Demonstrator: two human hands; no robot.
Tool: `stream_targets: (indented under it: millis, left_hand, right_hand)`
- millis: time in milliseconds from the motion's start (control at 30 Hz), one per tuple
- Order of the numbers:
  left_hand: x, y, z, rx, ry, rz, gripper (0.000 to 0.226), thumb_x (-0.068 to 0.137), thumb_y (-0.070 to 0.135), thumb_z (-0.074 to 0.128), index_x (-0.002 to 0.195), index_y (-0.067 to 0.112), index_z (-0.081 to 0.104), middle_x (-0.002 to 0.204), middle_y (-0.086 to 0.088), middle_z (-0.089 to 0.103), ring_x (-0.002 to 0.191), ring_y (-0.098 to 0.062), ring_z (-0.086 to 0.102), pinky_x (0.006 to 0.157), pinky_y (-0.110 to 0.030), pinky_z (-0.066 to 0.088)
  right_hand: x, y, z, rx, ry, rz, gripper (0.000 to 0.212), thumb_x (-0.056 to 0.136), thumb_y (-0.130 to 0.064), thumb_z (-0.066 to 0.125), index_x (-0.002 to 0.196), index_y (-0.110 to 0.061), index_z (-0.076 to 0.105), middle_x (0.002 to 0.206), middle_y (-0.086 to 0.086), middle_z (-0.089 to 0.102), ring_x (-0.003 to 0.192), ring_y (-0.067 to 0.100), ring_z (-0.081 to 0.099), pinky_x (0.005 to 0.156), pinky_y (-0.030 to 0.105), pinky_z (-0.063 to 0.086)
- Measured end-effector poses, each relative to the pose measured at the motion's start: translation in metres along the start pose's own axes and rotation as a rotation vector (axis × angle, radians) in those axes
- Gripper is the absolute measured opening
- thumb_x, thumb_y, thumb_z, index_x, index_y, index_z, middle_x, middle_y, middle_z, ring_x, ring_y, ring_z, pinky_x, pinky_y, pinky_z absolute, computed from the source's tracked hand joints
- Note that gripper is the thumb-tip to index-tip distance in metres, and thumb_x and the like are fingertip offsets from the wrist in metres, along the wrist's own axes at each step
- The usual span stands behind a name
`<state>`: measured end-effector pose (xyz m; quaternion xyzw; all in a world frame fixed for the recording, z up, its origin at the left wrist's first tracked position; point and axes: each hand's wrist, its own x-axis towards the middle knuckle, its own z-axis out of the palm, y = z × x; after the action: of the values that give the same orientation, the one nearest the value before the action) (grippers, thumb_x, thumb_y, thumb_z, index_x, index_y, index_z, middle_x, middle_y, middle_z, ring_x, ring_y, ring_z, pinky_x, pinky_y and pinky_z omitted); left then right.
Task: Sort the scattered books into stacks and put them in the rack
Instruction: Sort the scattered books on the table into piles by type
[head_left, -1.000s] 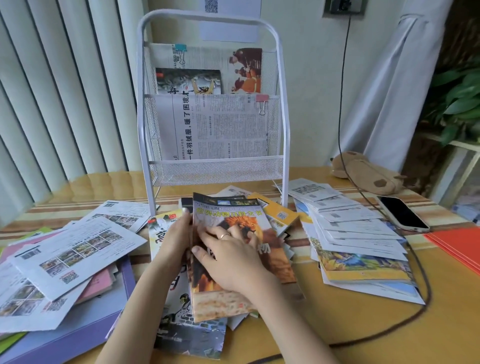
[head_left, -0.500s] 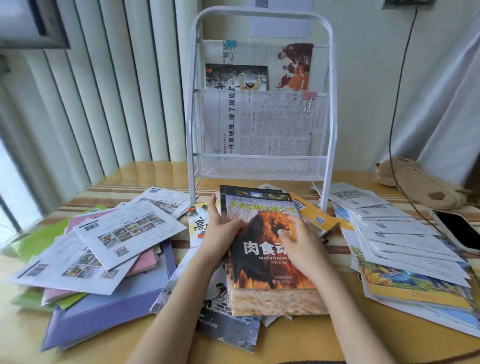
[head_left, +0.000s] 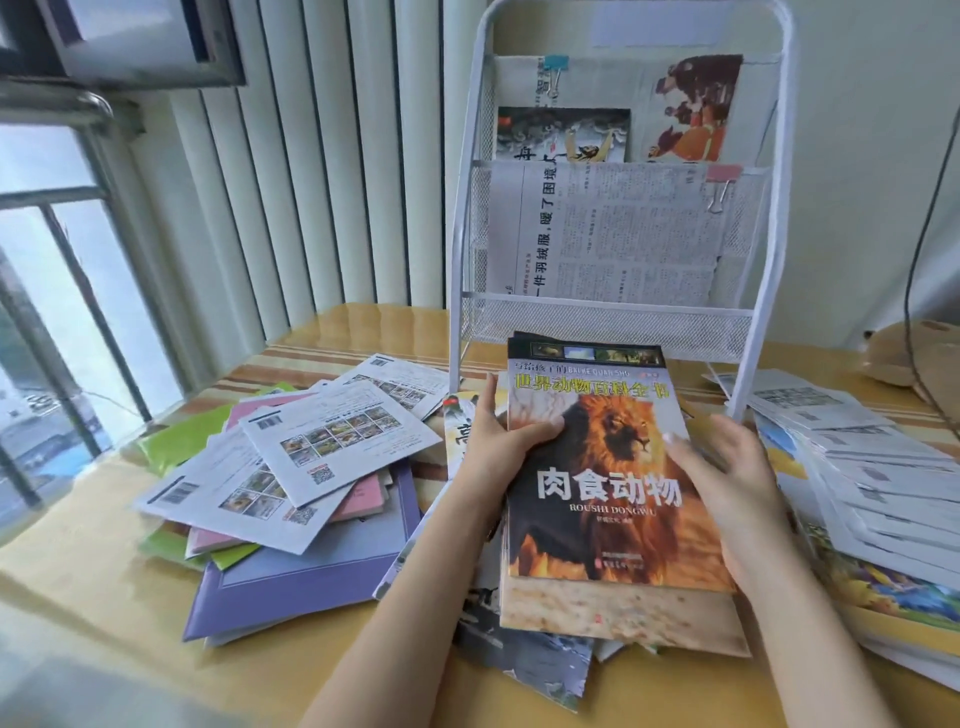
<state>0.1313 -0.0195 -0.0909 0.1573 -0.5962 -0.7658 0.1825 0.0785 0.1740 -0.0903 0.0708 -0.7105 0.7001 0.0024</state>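
Two hands flanking the lion book, left hand gripping its left edge, right hand lying open against the right, long axis pointing away toward the rack just beyond.

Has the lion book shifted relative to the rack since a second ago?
Yes. The lion book is squared up, upper edge closer to the rack bottom shelf; earlier it lay skewed.
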Motion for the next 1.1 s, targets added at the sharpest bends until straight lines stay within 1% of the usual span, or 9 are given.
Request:
stream_targets:
  millis: [67,133,233,400,500,600,767,1000,1100]
  left_hand:
    - [0.002,0.0,0.001,-0.045,-0.018,-0.015,0.087,0.07,0.0,0.077,0.144,0.019,0.036,0.12,-0.012,0.065,0.088,-0.018,0.07,0.069,-0.024,0.057]
    - [0.004,0.003,-0.001,-0.04,-0.026,-0.033,0.056,0.077,0.0,0.07,0.128,0.013,0.051,0.101,-0.009,0.07,0.074,-0.016,0.07,0.059,-0.023,0.055]
    - [0.001,0.005,-0.001,0.042,-0.094,-0.067,0.014,0.085,0.013,0.063,0.099,0.012,0.063,0.088,-0.011,0.068,0.071,-0.025,0.065,0.062,-0.03,0.053]
    - [-0.013,-0.001,0.015,0.303,-0.112,-0.055,0.034,0.082,0.018,0.072,0.111,0.016,0.054,0.099,-0.006,0.07,0.077,-0.018,0.07,0.056,-0.023,0.055]
    - [-0.012,0.001,0.017,0.303,-0.082,-0.042,0.035,0.081,0.013,0.074,0.109,0.016,0.053,0.095,-0.008,0.069,0.071,-0.019,0.069,0.052,-0.024,0.053]
    - [-0.01,-0.001,0.018,0.336,-0.047,-0.049,0.036,0.078,0.012,0.076,0.107,0.014,0.054,0.095,-0.01,0.068,0.071,-0.022,0.068,0.055,-0.028,0.052]
    - [-0.009,-0.002,0.02,0.364,-0.036,-0.045,0.039,0.079,0.016,0.076,0.11,0.012,0.054,0.092,-0.01,0.068,0.071,-0.025,0.069,0.055,-0.031,0.052]
    - [-0.003,-0.008,0.019,0.376,-0.037,-0.007,0.033,0.078,0.015,0.076,0.106,0.014,0.058,0.091,-0.011,0.071,0.071,-0.026,0.071,0.059,-0.034,0.054]
    - [0.001,-0.012,0.017,0.414,-0.031,0.033,0.031,0.077,0.015,0.077,0.104,0.014,0.062,0.092,-0.01,0.073,0.075,-0.025,0.071,0.07,-0.04,0.056]
  right_hand:
    - [-0.004,-0.003,-0.004,0.01,-0.07,0.088,0.069,0.068,-0.04,0.074,0.129,-0.02,0.05,0.125,-0.003,0.059,0.106,0.009,0.057,0.079,0.022,0.044]
    - [-0.011,-0.008,-0.004,0.013,-0.196,0.173,0.036,0.076,-0.034,0.07,0.108,-0.021,0.059,0.1,-0.01,0.063,0.086,0.001,0.056,0.07,0.016,0.039]
    - [-0.017,-0.013,-0.001,0.034,-0.245,0.186,0.023,0.086,-0.018,0.065,0.085,-0.028,0.045,0.076,-0.016,0.049,0.068,-0.007,0.043,0.07,0.017,0.038]
    - [-0.019,0.001,-0.01,-0.184,-0.045,0.084,0.011,0.084,-0.024,0.069,0.089,-0.017,0.062,0.087,-0.005,0.066,0.087,0.016,0.062,0.061,0.024,0.043]
    - [-0.015,-0.001,-0.036,-0.506,0.184,-0.125,0.013,0.087,-0.029,0.062,0.094,-0.022,0.07,0.094,-0.004,0.071,0.086,0.013,0.064,0.073,0.032,0.053]
    - [0.009,-0.002,-0.083,-0.848,0.394,-0.218,0.041,0.087,-0.037,0.058,0.125,-0.022,0.057,0.128,0.002,0.058,0.118,0.024,0.051,0.09,0.038,0.045]
    - [0.066,-0.001,-0.133,-1.173,0.248,-0.072,0.077,0.089,-0.056,0.046,0.149,-0.022,0.014,0.159,-0.003,0.007,0.146,0.021,0.001,0.113,0.056,0.008]
    - [0.12,0.0,-0.114,-1.449,-0.064,-0.003,0.082,0.086,-0.069,0.034,0.151,-0.027,0.006,0.159,-0.007,-0.006,0.145,0.018,-0.011,0.11,0.063,0.0]
    - [0.123,0.016,-0.106,-1.48,-0.119,0.115,0.072,0.091,-0.062,0.03,0.15,-0.03,0.005,0.159,-0.007,-0.002,0.146,0.021,0.0,0.11,0.064,0.002]
